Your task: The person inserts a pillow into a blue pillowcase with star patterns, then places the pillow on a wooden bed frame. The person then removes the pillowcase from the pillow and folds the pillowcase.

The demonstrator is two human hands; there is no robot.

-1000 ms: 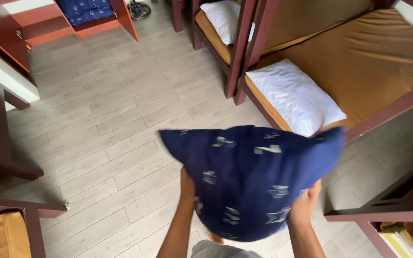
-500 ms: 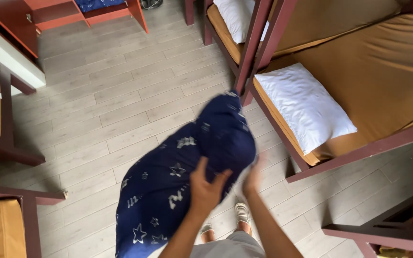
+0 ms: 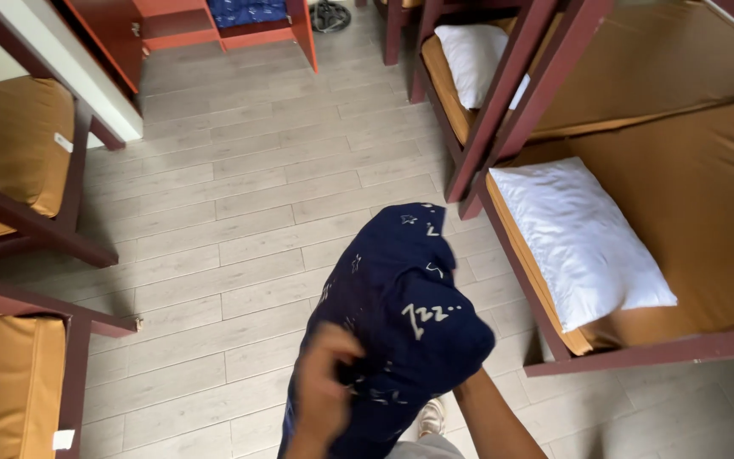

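The right hand is hidden behind the navy pillowcase; the left hand is motion-blurred.

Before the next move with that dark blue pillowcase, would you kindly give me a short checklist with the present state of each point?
1. Left hand grips the dark blue pillowcase: ok, though blurred.
2. Right hand has hold: cannot tell; it is hidden behind the cloth, only the forearm shows.
3. Pillowcase clear of the floor: cannot tell; its lower end runs out of frame.
4. White pillow lies flat on the brown mattress: ok.
5. Pillowcase opening found: cannot tell; the cloth is bunched.
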